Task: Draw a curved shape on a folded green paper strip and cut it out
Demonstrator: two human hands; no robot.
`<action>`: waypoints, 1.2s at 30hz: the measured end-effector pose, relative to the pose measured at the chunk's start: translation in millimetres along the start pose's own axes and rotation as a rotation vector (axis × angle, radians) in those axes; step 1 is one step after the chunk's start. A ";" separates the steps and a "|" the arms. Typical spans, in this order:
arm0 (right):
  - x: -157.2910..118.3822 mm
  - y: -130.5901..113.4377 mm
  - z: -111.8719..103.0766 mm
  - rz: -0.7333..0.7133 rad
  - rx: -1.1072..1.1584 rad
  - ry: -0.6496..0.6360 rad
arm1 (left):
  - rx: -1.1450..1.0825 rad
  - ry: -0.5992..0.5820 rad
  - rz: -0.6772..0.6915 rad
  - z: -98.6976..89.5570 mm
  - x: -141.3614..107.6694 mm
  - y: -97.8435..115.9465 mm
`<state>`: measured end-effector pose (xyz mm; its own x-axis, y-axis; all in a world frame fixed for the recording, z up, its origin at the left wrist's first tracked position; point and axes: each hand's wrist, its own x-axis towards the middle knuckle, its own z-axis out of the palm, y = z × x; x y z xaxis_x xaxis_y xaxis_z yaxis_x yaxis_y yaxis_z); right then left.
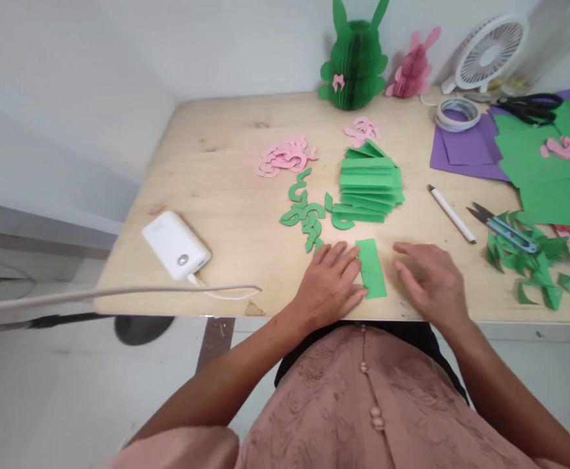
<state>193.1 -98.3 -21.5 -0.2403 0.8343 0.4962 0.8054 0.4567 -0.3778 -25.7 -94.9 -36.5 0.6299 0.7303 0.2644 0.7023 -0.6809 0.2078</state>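
Note:
A small green paper rectangle (373, 270) with a crease across it lies near the table's front edge. My left hand (327, 283) rests flat on the table, its fingertips touching the paper's left edge. To the right of the paper, my right hand (431, 283) is held with thumb and fingers apart and nothing between them. Behind the paper is a pile of folded green strips (369, 185). Curved green cutouts (305, 212) lie left of that pile, with pink cutouts (287, 157) farther back.
A white power bank (176, 246) with a cable is at the left. On the right are a white pen (451, 213), blue snips (512, 234) on green scraps, black scissors (531, 107), a tape roll (458, 115) and a fan (490, 55). Green and pink paper rabbits (356, 65) stand behind.

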 end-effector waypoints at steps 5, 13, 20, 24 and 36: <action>20.5 51.5 -27.5 0.030 -0.276 0.158 | 0.001 0.036 0.006 0.9 -0.8 -0.7; 54.7 110.6 -45.7 -0.168 -0.513 -0.141 | -0.027 0.029 -0.002 0.1 -1.2 0.6; 68.1 134.8 -42.4 -0.330 -0.502 -0.290 | -0.019 0.044 -0.003 0.0 -0.6 1.1; 75.5 137.2 -46.8 -0.447 -0.459 -0.348 | -0.024 0.036 0.003 0.4 -0.5 0.6; 110.9 145.7 -55.4 -0.487 -0.339 -0.771 | -0.002 0.002 -0.003 0.3 -1.5 0.7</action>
<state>313.8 43.7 21.8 -0.7803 0.6060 -0.1548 0.6082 0.7929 0.0382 -26.0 -96.5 -37.0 0.6271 0.7323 0.2654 0.7036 -0.6787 0.2104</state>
